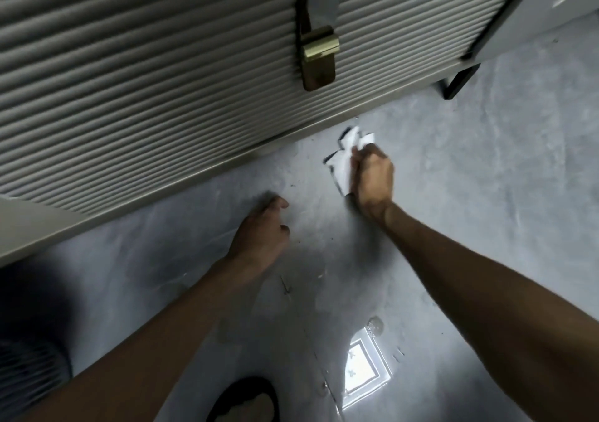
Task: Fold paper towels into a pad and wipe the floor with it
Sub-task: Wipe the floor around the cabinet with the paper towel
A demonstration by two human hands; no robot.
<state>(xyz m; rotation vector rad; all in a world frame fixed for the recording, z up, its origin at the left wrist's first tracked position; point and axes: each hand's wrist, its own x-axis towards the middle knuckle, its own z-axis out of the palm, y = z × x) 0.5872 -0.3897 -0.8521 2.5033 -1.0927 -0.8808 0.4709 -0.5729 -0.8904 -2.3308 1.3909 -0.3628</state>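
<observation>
right hand [372, 175] grips crumpled paper towel [345, 159], pressed on grey floor [486, 178] near ribbed cabinet [146, 81] base | left hand [262, 230] holds nothing, fingers loosely curled (fingertips at floor) | dark specks [227, 180] between hands

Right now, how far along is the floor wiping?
Done: the paper towels are already bunched into a pad, more crumpled than neatly folded. In hand: the right hand grips the pad and seems to press it on the grey floor by the foot of the ribbed door, while the left hand rests on the floor. Left: dark specks lie along the door's bottom edge, so wiping looks unfinished.
</observation>
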